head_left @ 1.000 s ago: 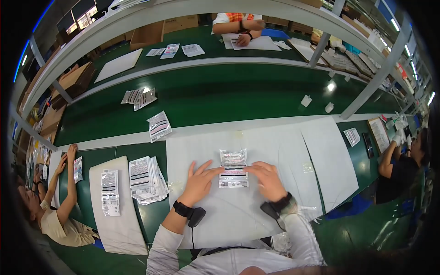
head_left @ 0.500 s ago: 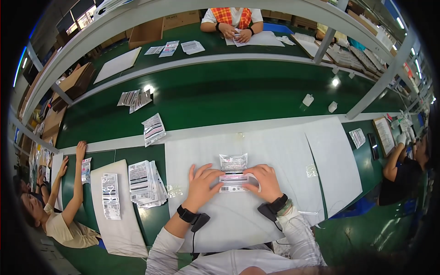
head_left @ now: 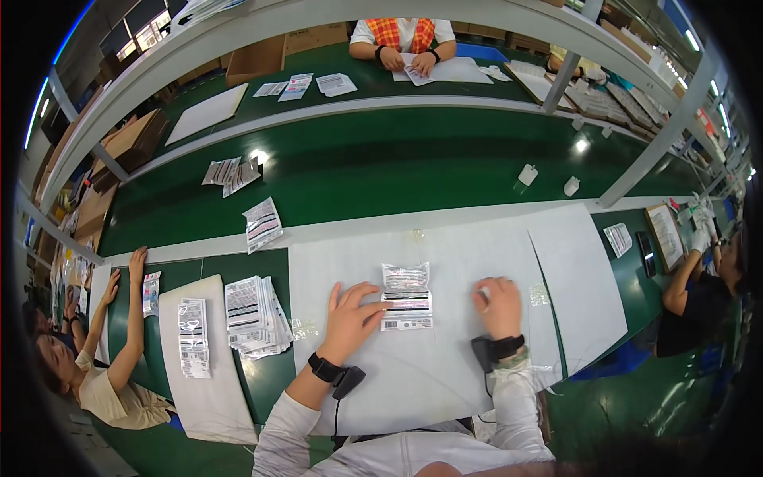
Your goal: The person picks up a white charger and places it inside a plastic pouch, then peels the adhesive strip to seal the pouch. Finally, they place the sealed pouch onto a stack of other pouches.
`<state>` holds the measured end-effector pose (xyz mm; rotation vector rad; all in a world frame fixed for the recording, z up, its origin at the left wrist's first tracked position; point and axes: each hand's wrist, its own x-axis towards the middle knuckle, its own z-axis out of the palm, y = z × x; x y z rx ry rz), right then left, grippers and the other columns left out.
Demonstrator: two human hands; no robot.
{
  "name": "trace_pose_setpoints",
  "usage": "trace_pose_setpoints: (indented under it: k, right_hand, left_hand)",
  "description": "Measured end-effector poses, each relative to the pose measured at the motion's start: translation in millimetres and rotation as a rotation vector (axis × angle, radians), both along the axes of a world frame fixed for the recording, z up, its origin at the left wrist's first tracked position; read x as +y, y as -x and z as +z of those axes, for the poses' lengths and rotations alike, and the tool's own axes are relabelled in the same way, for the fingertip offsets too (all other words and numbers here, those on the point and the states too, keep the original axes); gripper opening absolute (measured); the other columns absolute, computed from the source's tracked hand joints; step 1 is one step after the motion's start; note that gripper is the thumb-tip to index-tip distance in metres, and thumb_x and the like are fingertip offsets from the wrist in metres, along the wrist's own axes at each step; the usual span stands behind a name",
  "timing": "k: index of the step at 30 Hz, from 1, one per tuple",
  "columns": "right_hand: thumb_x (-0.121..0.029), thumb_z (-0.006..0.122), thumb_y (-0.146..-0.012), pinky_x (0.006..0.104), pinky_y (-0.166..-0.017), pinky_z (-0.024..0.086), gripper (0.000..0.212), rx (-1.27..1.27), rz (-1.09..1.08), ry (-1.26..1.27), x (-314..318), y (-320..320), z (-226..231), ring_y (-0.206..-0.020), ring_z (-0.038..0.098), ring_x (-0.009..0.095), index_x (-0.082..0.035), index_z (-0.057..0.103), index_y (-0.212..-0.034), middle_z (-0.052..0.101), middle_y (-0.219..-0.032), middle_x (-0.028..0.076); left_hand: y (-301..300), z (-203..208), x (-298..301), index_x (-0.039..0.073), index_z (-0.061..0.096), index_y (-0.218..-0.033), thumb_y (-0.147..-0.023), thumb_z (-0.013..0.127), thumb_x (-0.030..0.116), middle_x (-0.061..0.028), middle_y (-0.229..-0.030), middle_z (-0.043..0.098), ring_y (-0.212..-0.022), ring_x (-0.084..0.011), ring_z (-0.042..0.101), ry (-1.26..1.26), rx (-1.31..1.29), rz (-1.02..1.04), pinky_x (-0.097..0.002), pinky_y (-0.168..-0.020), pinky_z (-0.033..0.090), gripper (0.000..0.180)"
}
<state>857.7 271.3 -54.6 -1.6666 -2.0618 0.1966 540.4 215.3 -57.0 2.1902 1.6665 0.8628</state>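
Observation:
A shiny white pouch [head_left: 406, 280] with printed text, pink and dark bands and a barcode lies flat on the white sheet [head_left: 445, 374] in front of me. My left hand [head_left: 352, 320] is at its left edge, thumb and forefinger closed there while the other fingers spread. To the right, apart from the pouch, my right hand [head_left: 499, 306] hovers with curled fingers. They are slightly blurred, and whatever they may hold is hidden.
On my left lie a fanned stack of printed pouches [head_left: 256, 316] and more pouches [head_left: 193, 338] on a white board [head_left: 226, 389]. Beyond the ledge, a green belt [head_left: 381, 171] carries pouches and two small white items [head_left: 528, 175]. Co-workers sit left, right and opposite.
My right hand has let go of the pouch and moved right, while the left stays at its left edge. The pouch's lower part shows more fully. Across the belt, a co-worker's hands shifted slightly.

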Motion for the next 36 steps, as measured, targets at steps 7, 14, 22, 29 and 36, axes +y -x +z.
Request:
trace_pose_setpoints:
  k: [7, 14, 22, 29, 36]
  right_hand:
    - [-0.023, 0.083, -0.068, 0.0524, -0.108, 0.034, 0.076, 0.017, 0.195, -0.231, 6.7, 43.1, 72.3, -0.121, 0.051, 0.036, -0.013, 0.052, -0.136, 0.055, -0.132, 0.011]
    - [-0.026, 0.083, -0.069, 0.0482, -0.111, 0.032, 0.079, -0.267, 0.799, 0.213, 75.8, 110.7, 52.2, -0.126, 0.05, 0.029, -0.012, 0.049, -0.14, 0.054, -0.135, 0.01]
    - [-0.018, 0.078, -0.075, 0.0412, -0.094, 0.046, 0.045, 0.171, 0.467, -0.551, 129.2, 129.4, 75.7, -0.105, 0.061, 0.032, -0.011, 0.066, -0.117, 0.067, -0.113, 0.011]
    - [-0.02, 0.08, -0.078, 0.0366, -0.096, 0.047, 0.051, 0.222, 0.408, 0.327, 44.7, 57.4, 36.2, -0.1, 0.065, 0.027, -0.011, 0.063, -0.125, 0.07, -0.093, 0.005]
    - [-0.023, 0.075, -0.084, 0.0377, -0.086, 0.051, 0.052, 0.803, 0.379, -0.128, 0.2, 47.7, 30.3, -0.104, 0.063, 0.021, -0.003, 0.059, -0.129, 0.063, -0.121, 0.011]
  left_hand:
    - [6.4, -6.9, -1.5, 0.024, 0.069, -0.108, -0.085, 0.07, 0.018, 0.0026, -0.133, 0.057, -0.131, -0.0202, 0.05, 0.013, -0.025, 0.06, -0.0572, -0.115, 0.02, 0.024]
    - [57.0, 48.3, -39.1, 0.017, 0.064, -0.118, -0.086, 0.069, 0.02, -0.0027, -0.129, 0.06, -0.129, -0.025, 0.052, -0.064, 0.087, 0.212, -0.0547, -0.113, 0.029, 0.032]
    - [165.8, 10.6, -85.6, 0.01, 0.064, -0.122, -0.088, 0.066, 0.019, -0.0089, -0.135, 0.06, -0.124, -0.0324, 0.055, -0.095, 0.24, 0.59, -0.042, -0.102, 0.045, 0.035]
    - [160.8, 31.2, -75.5, 0.01, 0.066, -0.12, -0.084, 0.067, 0.016, -0.009, -0.132, 0.062, -0.12, -0.0323, 0.058, 0.143, 0.191, 0.574, -0.0448, -0.099, 0.046, 0.037]
    - [183.2, 4.6, -90.7, 0.015, 0.071, -0.115, -0.09, 0.063, 0.026, -0.0011, -0.128, 0.064, -0.123, -0.0242, 0.056, -0.047, 0.28, 0.705, -0.0532, -0.095, 0.044, 0.028]
